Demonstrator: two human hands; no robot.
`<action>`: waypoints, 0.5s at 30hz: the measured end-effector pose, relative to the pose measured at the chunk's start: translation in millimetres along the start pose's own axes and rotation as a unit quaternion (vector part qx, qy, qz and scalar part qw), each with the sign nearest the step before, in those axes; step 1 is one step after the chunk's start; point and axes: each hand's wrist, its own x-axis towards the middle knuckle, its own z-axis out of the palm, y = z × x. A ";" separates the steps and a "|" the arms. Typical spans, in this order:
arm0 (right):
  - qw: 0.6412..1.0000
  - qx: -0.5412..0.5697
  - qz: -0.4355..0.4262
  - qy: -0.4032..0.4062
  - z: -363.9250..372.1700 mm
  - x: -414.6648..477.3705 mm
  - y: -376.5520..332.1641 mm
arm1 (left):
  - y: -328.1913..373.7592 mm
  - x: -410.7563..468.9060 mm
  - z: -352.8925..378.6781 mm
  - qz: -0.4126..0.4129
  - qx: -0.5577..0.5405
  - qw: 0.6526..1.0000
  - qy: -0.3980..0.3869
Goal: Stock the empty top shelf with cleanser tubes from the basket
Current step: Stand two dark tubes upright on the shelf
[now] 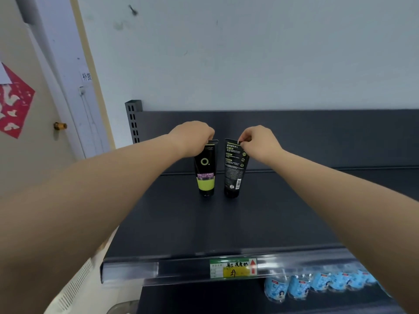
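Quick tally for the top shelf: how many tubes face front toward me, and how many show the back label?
Front-facing tube: 1
Back-label tube: 1
Total on the top shelf: 2

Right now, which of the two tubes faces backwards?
The right-hand tube, pinched by the right hand: it shows small print and a barcode. The left tube shows its logo and green band.

left tube [205, 172]: black, lime band | right tube [234, 169]: black, white print | shelf [181, 223]: dark grey
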 end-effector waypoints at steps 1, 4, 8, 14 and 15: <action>1.000 -0.002 0.000 0.002 2.2 2.2 0.4 | -0.9 1.4 2.6 0.000 0.001 1.000 -0.001; 1.000 -0.006 -0.001 0.006 8.2 6.7 0.7 | -2.5 4.1 8.9 -0.001 0.008 1.000 0.001; 1.000 -0.011 0.003 0.015 14.0 12.2 -0.2 | -3.9 5.9 15.6 -0.002 0.013 1.000 0.010; 1.000 -0.016 0.005 0.008 17.0 16.1 -1.2 | -6.1 7.7 21.5 0.012 0.016 1.000 0.022; 1.000 -0.018 0.005 0.004 17.0 16.3 -1.6 | -6.7 7.9 22.0 0.012 0.014 1.000 0.023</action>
